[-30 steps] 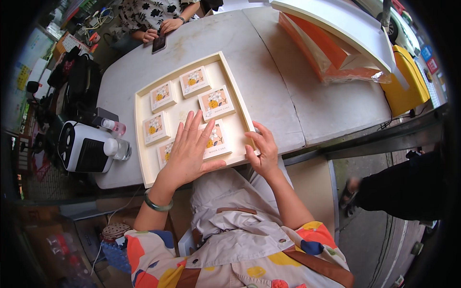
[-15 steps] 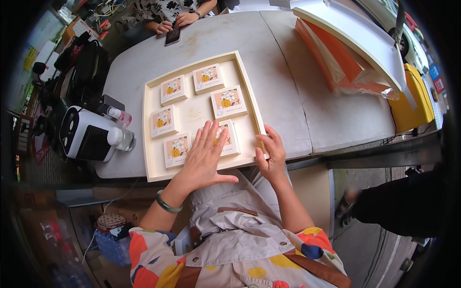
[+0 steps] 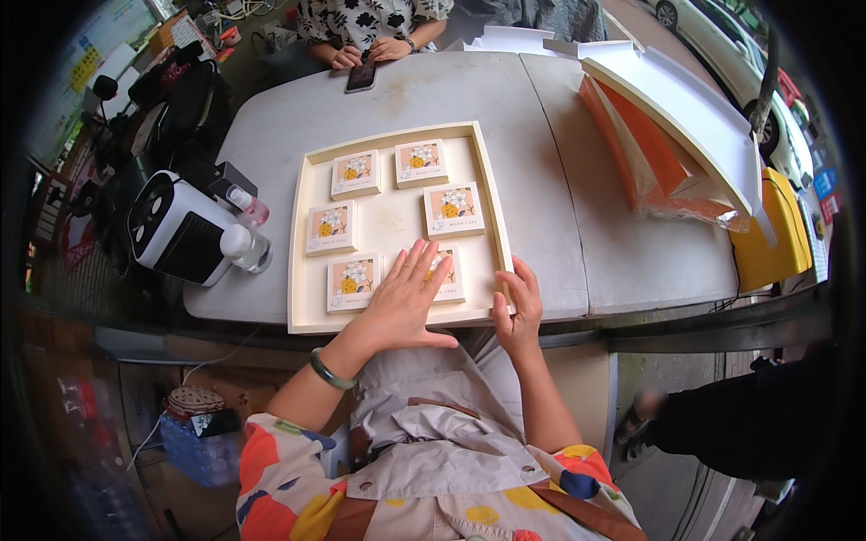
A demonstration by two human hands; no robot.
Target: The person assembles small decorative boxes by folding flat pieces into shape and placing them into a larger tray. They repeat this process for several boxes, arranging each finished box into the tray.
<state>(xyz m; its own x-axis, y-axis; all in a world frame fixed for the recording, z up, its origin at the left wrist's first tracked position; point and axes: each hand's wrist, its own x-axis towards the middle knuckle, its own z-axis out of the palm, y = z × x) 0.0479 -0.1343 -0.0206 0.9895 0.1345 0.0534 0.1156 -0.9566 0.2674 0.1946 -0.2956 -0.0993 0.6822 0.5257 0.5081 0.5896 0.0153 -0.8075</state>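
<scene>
A shallow cream tray (image 3: 309,149) lies at the front of the table, holding several small square cake boxes with flower pictures, among them a box at the middle right (image 3: 454,209) and a box at the near left (image 3: 353,283). My left hand (image 3: 403,302) is open, palm down, fingers stretched over the tray's near side. It partly covers the near right box (image 3: 449,287); whether it touches that box I cannot tell. At the tray's right wall, my right hand (image 3: 519,307) curls its fingers and thumb about the rim near the front corner. A bracelet circles my left wrist.
Left of the tray stand a white-and-black appliance (image 3: 185,230), a clear bottle (image 3: 248,248) and a pink bottle (image 3: 249,206). Across the table (image 3: 487,86), a person's hands (image 3: 372,54) hold a phone (image 3: 361,76). Orange packaging (image 3: 645,149) and a yellow case (image 3: 778,225) sit right.
The view has shifted, so the table and tray appear lower and further right. Both hands keep nearly the same place on the tray, and the boxes stay put in it.
</scene>
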